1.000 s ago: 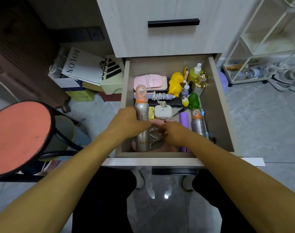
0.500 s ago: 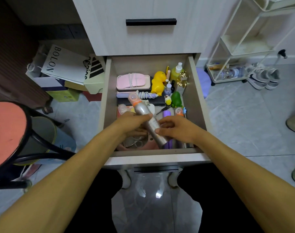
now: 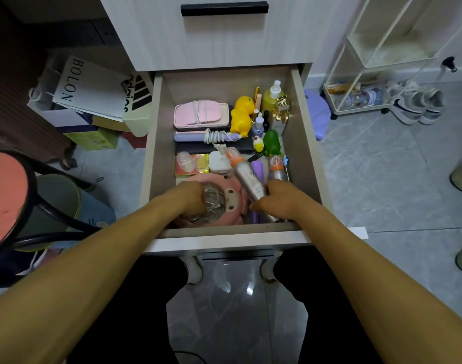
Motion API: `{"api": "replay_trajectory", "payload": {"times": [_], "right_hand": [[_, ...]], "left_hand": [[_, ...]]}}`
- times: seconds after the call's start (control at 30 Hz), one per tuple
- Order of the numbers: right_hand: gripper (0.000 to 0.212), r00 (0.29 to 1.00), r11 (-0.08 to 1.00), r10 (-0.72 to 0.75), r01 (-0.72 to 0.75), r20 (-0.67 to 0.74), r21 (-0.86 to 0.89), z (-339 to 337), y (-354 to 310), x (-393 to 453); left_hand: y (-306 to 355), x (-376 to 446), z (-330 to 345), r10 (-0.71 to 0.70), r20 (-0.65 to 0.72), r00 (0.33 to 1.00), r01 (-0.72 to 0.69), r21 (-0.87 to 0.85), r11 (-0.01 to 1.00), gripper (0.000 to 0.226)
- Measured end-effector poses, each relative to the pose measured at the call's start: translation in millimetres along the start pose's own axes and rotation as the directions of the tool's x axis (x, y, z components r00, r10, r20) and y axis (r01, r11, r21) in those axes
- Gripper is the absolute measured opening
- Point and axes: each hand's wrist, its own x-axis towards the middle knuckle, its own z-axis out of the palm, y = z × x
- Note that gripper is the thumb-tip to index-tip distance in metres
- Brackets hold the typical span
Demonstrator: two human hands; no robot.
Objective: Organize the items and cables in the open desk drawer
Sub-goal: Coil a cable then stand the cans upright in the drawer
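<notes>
The open drawer (image 3: pixel 156 143) fills the centre of the frame, pulled out from under a closed drawer front with a black handle (image 3: pixel 224 9). In its near right part a silver spray bottle (image 3: pixel 247 179) with an orange collar lies tilted, cap toward the upper left, and the right hand (image 3: pixel 280 199) grips its lower end with fingers curled round it. Just right of it a second silver bottle (image 3: pixel 276 170) with an orange top lies along the drawer's right side, and a purple tube (image 3: pixel 257 170) shows between the two.

In the near left part the left hand (image 3: pixel 186 197) rests on a pink round plush case (image 3: pixel 231 199) holding a tangle of metal rings (image 3: pixel 211 203); its fingers seem curled on the rings, though the view there is too dim to be sure.

Behind these, mid-drawer, sit a white charger (image 3: pixel 218 162) and a red and yellow packet (image 3: pixel 191 165). Farther back lie a black flat case (image 3: pixel 214 147), a lilac stick wound with white cable (image 3: pixel 211 136), and a pink case (image 3: pixel 201 115) with white cable across it. In the back right corner stand a yellow duck figure (image 3: pixel 241 114), a green figure (image 3: pixel 271 143), a yellow-green spray bottle (image 3: pixel 272 97), small vials (image 3: pixel 258 126) and a gold ornament (image 3: pixel 282 109).

At the upper left of the frame paper bags (image 3: pixel 88 88) lean on boxes; at the left edge is a red-topped stool (image 3: pixel 4 195). At the upper right a white wire rack (image 3: pixel 369 74) stands on the grey tile floor (image 3: pixel 382 166) beside shoes (image 3: pixel 416 103).
</notes>
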Motion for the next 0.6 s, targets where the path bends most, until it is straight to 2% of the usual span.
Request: {"api": "replay_trajectory", "payload": {"times": [0.1, 0.17, 0.2, 0.27, 0.33, 0.43, 0.5, 0.6], "right_hand": [[0.054, 0.999, 0.997, 0.041, -0.039, -0.032, 0.064, -0.9, 4.3, -0.3], [0.053, 0.998, 0.992, 0.045, -0.041, -0.034, 0.115, -3.3, 5.8, -0.5], [0.052, 0.999, 0.991, 0.045, -0.041, -0.029, 0.126, -5.3, 6.8, -0.2], [0.052, 1.000, 0.993, 0.023, -0.023, 0.001, 0.120, -6.5, 7.4, -0.4], [0.053, 0.998, 0.995, -0.038, 0.034, 0.040, 0.093, -5.8, 6.1, -3.2], [0.050, 0.989, 0.993, -0.116, 0.114, 0.090, 0.026, -3.7, 1.9, -9.3], [0.040, 0.994, 0.988, -0.100, 0.093, 0.051, 0.127, -7.1, 2.6, -7.6], [0.029, 0.990, 0.956, 0.020, 0.022, -0.140, 0.293, -11.4, 7.7, 11.5]], "left_hand": [[3.8, 4.8, 5.4, 0.014, -0.056, 0.998, -0.015, -0.029, 0.999, 0.015], [10.2, 7.3, 2.5, 0.029, -0.158, 0.987, -0.068, -0.247, 0.967, 0.017], [16.1, 8.8, -0.3, 0.017, -0.174, 0.985, -0.094, -0.445, 0.891, 0.020], [30.6, 7.5, -4.6, 0.007, -0.075, 0.997, -0.064, -0.789, 0.611, 0.025], [43.6, 7.0, -4.0, 0.029, 0.026, 0.999, 0.012, -0.915, 0.402, 0.035], [52.7, 12.1, 0.0, -0.003, 0.026, 1.000, 0.027, -0.984, 0.176, 0.031], [51.5, 17.6, 0.0, -0.061, -0.016, 0.998, -0.005, -0.986, 0.168, 0.036], [44.3, 21.3, -2.7, -0.126, -0.068, 0.990, -0.035, -0.967, 0.252, 0.046]]}}
